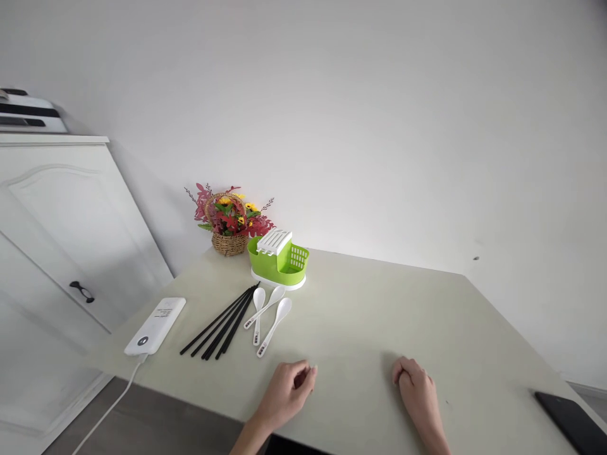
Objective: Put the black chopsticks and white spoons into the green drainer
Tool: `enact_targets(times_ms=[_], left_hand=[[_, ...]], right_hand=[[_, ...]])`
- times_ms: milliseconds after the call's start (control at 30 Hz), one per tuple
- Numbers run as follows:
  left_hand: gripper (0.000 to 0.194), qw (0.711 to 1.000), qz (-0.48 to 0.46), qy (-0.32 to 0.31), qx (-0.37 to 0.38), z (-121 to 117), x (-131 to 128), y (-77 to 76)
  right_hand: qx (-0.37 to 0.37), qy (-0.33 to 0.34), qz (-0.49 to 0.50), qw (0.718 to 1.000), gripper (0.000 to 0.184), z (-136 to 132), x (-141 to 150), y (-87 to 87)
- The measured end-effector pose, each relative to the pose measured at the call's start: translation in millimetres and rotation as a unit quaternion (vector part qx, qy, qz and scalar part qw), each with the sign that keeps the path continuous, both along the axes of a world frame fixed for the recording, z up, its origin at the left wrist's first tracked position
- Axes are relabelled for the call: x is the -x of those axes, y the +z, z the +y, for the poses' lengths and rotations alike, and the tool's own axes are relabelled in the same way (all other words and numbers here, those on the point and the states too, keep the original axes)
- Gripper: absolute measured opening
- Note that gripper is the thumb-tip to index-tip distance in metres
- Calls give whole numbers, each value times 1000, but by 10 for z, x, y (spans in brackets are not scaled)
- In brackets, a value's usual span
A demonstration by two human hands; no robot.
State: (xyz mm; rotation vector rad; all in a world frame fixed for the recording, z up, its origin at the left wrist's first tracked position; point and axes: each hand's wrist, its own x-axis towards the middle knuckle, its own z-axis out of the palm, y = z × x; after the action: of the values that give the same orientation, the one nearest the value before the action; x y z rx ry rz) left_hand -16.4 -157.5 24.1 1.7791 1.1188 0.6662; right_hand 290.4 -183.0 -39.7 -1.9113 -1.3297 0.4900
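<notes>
On the pale worktop (351,309), a flower basket (229,244) is parked back left, a green caddy (270,268) right beside it. Black chopsticks (234,323) are kinda fanned out in front. The left hand (285,390) is curled, grip loosely together; the right hand (418,390) is balled up too, well apart. Three white spoons (283,309) are bunched between caddy and left hand.

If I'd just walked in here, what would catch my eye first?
Probably the red and yellow flowers in a wicker basket at the table's back left, with the bright green holder just right of them. In front of it, black sticks fan out beside three white spoons. Nearer, the left hand and right hand stand out, curled and empty.
</notes>
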Motion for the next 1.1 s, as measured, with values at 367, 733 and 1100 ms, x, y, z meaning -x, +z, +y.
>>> enact_targets(times_ms=[367,733,1100], left_hand=[[43,1000,-8,18,17,31,-30,7],[39,949,85,120,-281,-54,573,-20],[28,832,348,298,-315,588,1661,130]], right_hand=[[2,21,6,1000,14,39,-54,-49],[23,21,22,999,10,9,-48,-87],[62,43,15,997,7,-57,-93,-70]])
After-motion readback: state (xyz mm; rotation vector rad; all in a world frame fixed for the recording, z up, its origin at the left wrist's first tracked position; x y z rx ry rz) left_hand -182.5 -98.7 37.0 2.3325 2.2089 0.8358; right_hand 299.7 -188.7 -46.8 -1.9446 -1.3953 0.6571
